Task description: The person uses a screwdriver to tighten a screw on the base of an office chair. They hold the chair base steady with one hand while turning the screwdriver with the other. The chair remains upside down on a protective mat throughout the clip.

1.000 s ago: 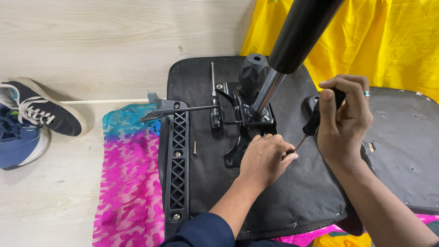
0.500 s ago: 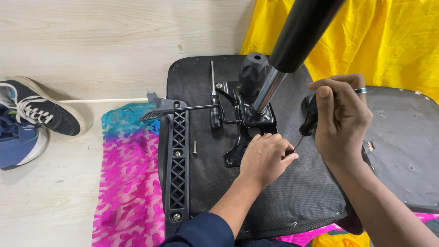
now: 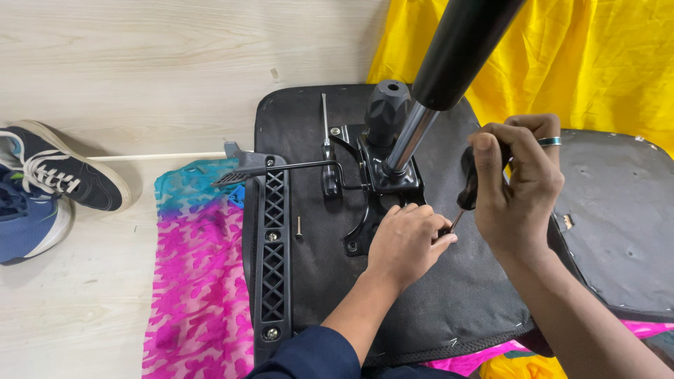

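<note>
An upturned black office chair seat (image 3: 316, 281) lies on the floor, its metal mechanism plate (image 3: 379, 179) bolted in the middle with a gas-lift column (image 3: 449, 63) rising from it. My right hand (image 3: 516, 186) is closed around the black handle of a screwdriver (image 3: 467, 186), whose shaft slants down to the plate's right edge. There my left hand (image 3: 407, 242) rests on the seat, fingertips pinched at the screwdriver's tip. A second screwdriver (image 3: 327, 158) lies on the seat left of the plate, and a loose screw (image 3: 299, 226) lies near the armrest bracket (image 3: 272, 245).
A pink and blue patterned cloth (image 3: 200, 281) lies under the seat's left side. A yellow cloth (image 3: 597, 63) hangs at the back right. Another dark padded panel (image 3: 621, 224) sits to the right. Two dark blue sneakers (image 3: 49, 189) lie at the left on the pale wood floor.
My right hand has shifted slightly on the screwdriver handle, turning it; the left hand stays at the tip.
</note>
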